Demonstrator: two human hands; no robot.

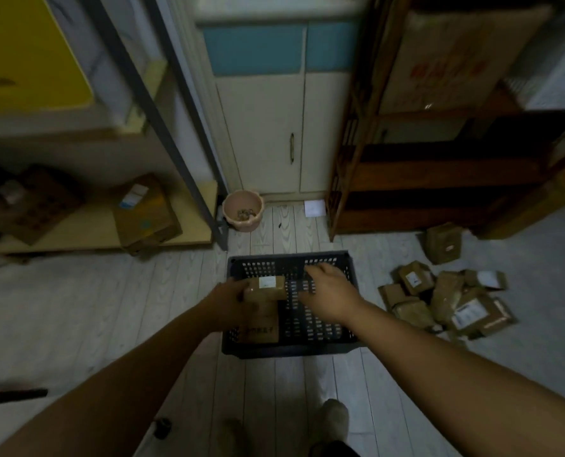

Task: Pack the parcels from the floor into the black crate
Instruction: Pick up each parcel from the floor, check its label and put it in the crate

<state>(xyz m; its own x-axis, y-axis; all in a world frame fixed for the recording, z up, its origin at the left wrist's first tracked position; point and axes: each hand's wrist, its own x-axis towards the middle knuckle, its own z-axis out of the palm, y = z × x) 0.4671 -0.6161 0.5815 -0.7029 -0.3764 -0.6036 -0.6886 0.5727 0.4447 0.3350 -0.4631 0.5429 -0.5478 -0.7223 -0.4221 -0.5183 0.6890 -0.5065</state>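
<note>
Readable text: none; every print is too blurred to make out.
Upper parcel (pixel 268 287): white label on top, over the left half of the black crate (pixel 291 350), writing illegible.
Lower parcel (pixel 262 326): inside the crate, dark printed line at its near edge, unreadable.
Parcel heap (pixel 446 301): right of the crate, white labels, illegible.
Shelf carton (pixel 456 61): beyond the crate, upper right, red characters, blurred.

Dim indoor light falls from above — no glare, shadows soft. Wide-angle distortion bends the frame's edges, where shelves smear into blur — centre only slightly sharper.
</note>
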